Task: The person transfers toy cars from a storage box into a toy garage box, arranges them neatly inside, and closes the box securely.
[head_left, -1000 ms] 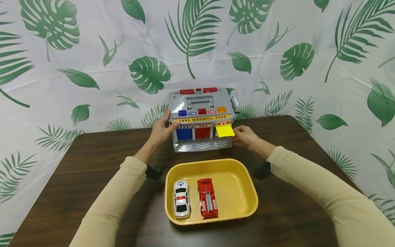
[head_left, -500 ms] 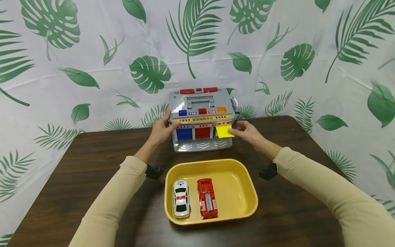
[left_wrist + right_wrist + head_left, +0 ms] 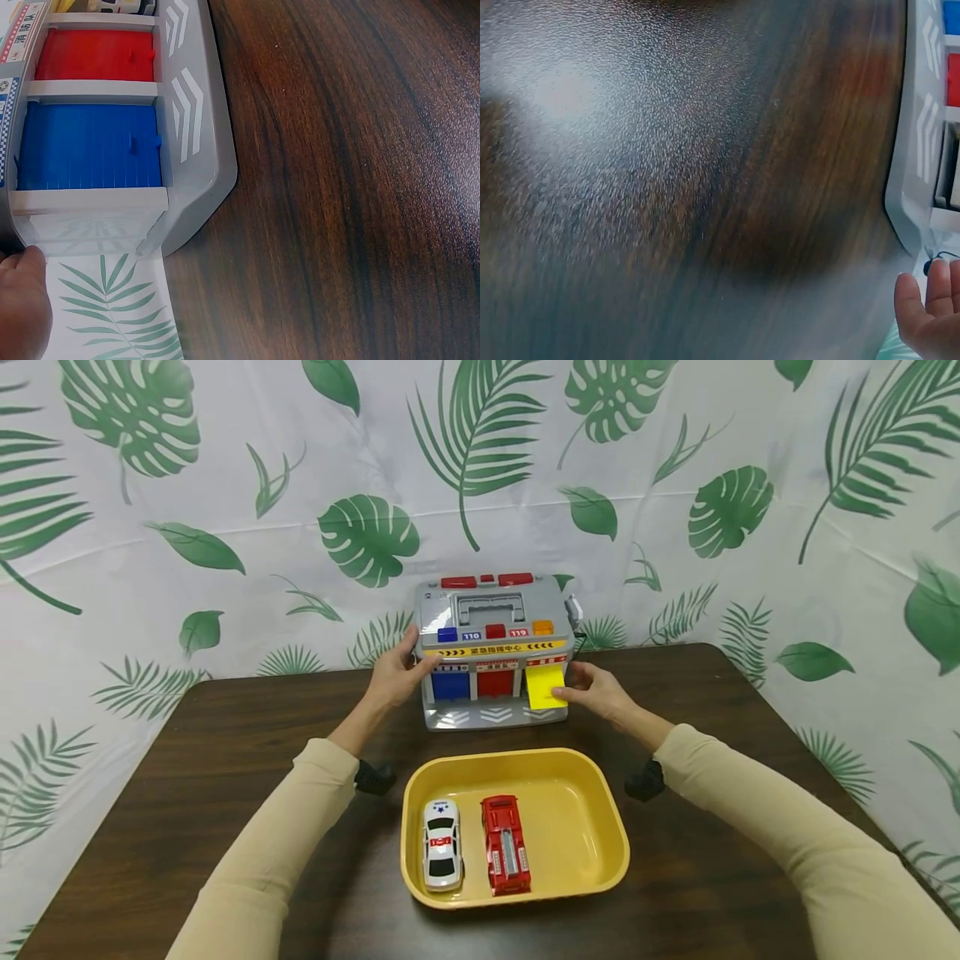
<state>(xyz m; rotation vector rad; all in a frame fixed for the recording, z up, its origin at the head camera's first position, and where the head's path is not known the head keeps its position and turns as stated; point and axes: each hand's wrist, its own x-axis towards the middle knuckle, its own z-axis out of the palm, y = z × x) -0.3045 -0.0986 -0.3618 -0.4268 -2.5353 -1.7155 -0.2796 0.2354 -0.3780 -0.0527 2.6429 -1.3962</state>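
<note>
A grey toy emergency-station garage point(image 3: 438, 608) stands at the back of the table, with a blue door point(image 3: 452, 686), a red door point(image 3: 495, 683) and a yellow door point(image 3: 543, 683). The blue and red doors are down; the yellow one slants outward. My left hand point(image 3: 393, 675) grips the garage's left side, thumb toward the front. The thumb of my right hand point(image 3: 602, 691) touches the yellow door's lower right corner, its other fingers beside the garage. Behind the yellow door, part of a white toy vehicle point(image 3: 116, 6) shows in the left wrist view.
A yellow tray point(image 3: 573, 827) in front of the garage holds a white toy police car point(image 3: 442, 845) and a red toy fire truck point(image 3: 505, 845). The dark wooden table point(image 3: 247, 727) meets a leaf-printed cloth point(image 3: 285, 560) behind.
My right hand has come from the garage's right side onto the yellow door. That door has swung down from nearly level to a steep slant. My left hand has stayed in place.
</note>
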